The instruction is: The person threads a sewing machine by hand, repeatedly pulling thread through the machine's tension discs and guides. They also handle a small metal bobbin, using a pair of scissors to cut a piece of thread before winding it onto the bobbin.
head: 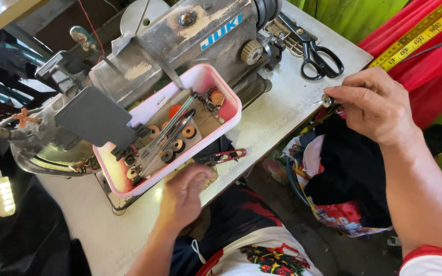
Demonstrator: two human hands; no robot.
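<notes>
My right hand (377,105) pinches a small silver metal bobbin (327,100) between thumb and forefinger, held just off the right edge of the white sewing table (277,110). My left hand (182,194) rests at the table's front edge, fingers curled under the near rim of a pink plastic tray (226,89). The tray sits on the bed of a worn grey sewing machine (180,36) and holds several bobbins, pens and small tools. Whether the left hand grips the tray cannot be told.
Black scissors (315,53) lie at the table's far right. Small red-handled snips (226,156) lie by the tray. A lit work lamp (1,194) hangs at left over black cloth (26,230). A bag of fabric (349,168) stands below. A yellow measuring tape (420,36) crosses red cloth.
</notes>
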